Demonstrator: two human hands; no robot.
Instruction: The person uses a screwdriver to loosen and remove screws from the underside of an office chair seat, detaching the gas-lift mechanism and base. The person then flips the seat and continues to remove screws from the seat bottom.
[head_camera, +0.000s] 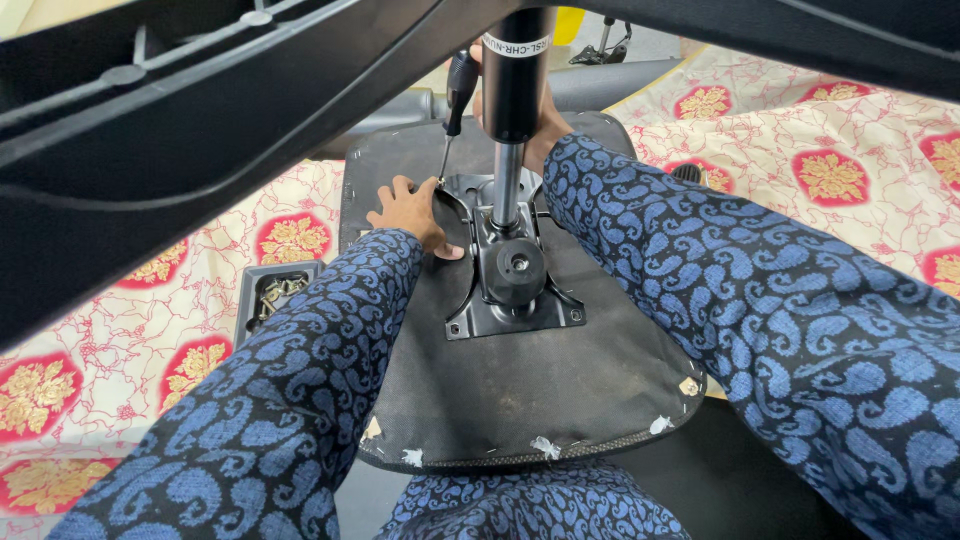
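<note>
Seat underside: you look down on an upturned office chair seat (520, 390), a black fabric-covered pad lying across your lap, its stapled edge nearest you.

Mechanism plate: a black steel bracket (512, 275) sits at the middle of the seat underside, touching it. It looks heavy, stiff and hard-edged; take it by its flat outer flanges rather than near the corners.

Gas cylinder: a black and chrome column (512, 100) rises upright from the plate toward the camera. The smooth metal is likely slippery; grip the wider black upper section.

Left hand: your left hand (412, 213) rests on the seat at the plate's left edge, fingers curled and pressing down, gripping nothing.

Right hand: your right hand (540, 135) is mostly hidden behind the cylinder. It appears to hold the screwdriver, though I cannot tell how the fingers close.

Screwdriver: a slim tool with a dark handle (452, 110), its tip down at the plate's upper left corner, just beside your left fingertips. Light and stiff.

Label: a white band with dark print circles the cylinder's top.

Parts tray: a small dark tray (275, 295) of metal screws lies left of the seat.

Cloth: cream fabric (830, 130) with red and gold medallions covers the floor.

Overhead: black plastic chair parts (180, 120) cross the top of the view.
</note>
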